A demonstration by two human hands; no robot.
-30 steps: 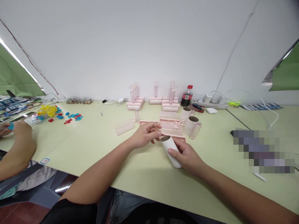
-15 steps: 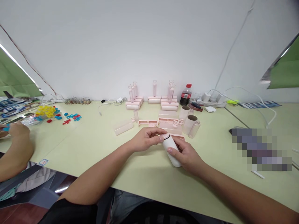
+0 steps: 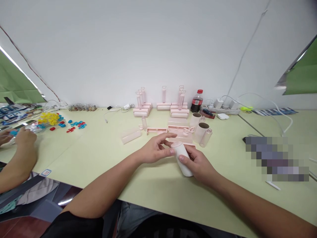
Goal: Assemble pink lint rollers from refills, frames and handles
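My right hand [image 3: 196,163] is wrapped around a white lint roller refill roll [image 3: 183,165], held tilted above the table. A pale pink cap [image 3: 176,144] sits flush in the roll's upper end. My left hand [image 3: 158,147] is at that end, fingers apart, its thumb tip by the rim; whether it touches cannot be made out. Just behind my hands lie pink roller housings [image 3: 156,131] and clear pink covers [image 3: 131,135]. Two more paper rolls [image 3: 201,133] with brown cores stand to the right, beside a clear pink handle tube [image 3: 206,138].
Several assembled pink lint rollers [image 3: 179,112] line the wall beside a cola bottle [image 3: 196,100]. A power strip [image 3: 223,110] with chargers is further right, and a pixelated object [image 3: 274,158] lies right. At left, a co-worker's hands [image 3: 24,137] are near yellow, red and blue pieces [image 3: 51,119].
The dark gap between the pink cap and the roll has closed. My left fingers have loosened and spread from the cap. My right hand keeps its hold on the roll.
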